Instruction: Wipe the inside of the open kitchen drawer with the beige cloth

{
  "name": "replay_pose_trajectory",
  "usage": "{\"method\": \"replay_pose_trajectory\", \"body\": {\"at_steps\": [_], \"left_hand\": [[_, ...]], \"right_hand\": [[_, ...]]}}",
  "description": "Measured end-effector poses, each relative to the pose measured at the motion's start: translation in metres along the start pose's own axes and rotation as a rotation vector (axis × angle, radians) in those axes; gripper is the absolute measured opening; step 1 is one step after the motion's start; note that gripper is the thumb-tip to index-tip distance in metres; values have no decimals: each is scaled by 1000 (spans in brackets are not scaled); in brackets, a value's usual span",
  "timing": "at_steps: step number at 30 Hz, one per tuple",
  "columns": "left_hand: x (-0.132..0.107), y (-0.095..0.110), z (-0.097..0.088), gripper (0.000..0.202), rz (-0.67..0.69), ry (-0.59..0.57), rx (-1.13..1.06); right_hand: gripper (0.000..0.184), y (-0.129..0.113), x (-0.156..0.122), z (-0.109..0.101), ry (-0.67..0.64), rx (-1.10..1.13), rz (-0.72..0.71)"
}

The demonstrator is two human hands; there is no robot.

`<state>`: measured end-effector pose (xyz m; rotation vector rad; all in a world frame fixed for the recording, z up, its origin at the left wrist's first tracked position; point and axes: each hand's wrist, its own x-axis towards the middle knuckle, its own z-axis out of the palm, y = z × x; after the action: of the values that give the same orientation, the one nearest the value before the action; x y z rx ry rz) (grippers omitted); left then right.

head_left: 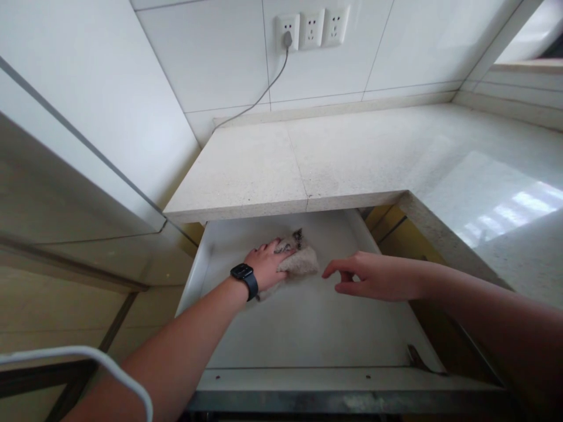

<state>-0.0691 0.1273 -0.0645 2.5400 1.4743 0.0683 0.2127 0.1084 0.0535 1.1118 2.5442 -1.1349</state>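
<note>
A crumpled grey-beige cloth (303, 261), with a dark patterned patch at its far edge, lies on the white bottom of a pulled-out drawer (316, 328). My left hand (267, 262), with a black watch on the wrist, presses down on the cloth and grips it, fingers partly spread over its left side. Just right of the cloth, my right hand (358, 275) hovers above the drawer bottom. Its index finger points toward the cloth and the other fingers are loosely bent, apart from the thumb, holding nothing.
A speckled stone countertop (246, 170) overhangs the back of the drawer and turns along the right. A grey plug (287, 40) sits in the left wall socket. A white cable (88, 351) crosses the lower left. A small dark fitting (416, 357) is at the drawer's front right corner.
</note>
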Motion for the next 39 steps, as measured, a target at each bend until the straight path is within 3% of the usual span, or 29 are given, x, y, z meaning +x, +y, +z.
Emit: {"method": "replay_pose_trajectory", "body": {"at_steps": [7,10,14,22,26,28,31,35,39], "left_hand": [[2,-78,-5,49,-284,145,29],[-2,-95,-5,52,-379,208,30],[0,-82,-2,45,-306,211,40],[4,10,7,45,107,107,33],[2,38,9,54,324,20,-6],[4,38,8,57,383,-13,-5],[7,21,6,57,366,-7,11],[11,-19,3,49,177,72,14],[9,-45,5,43,-52,165,-53]], "right_hand": [[38,0,-9,-6,45,15,15],[39,-2,-11,-10,63,0,25],[41,-1,-13,-16,117,-43,39],[39,5,-14,-23,154,-107,25],[37,24,-18,-38,274,-231,8],[39,36,-24,-49,370,-279,29],[42,54,-36,-65,462,-267,96],[42,73,-49,-74,499,-237,177],[42,75,-43,-64,451,-229,165]]}}
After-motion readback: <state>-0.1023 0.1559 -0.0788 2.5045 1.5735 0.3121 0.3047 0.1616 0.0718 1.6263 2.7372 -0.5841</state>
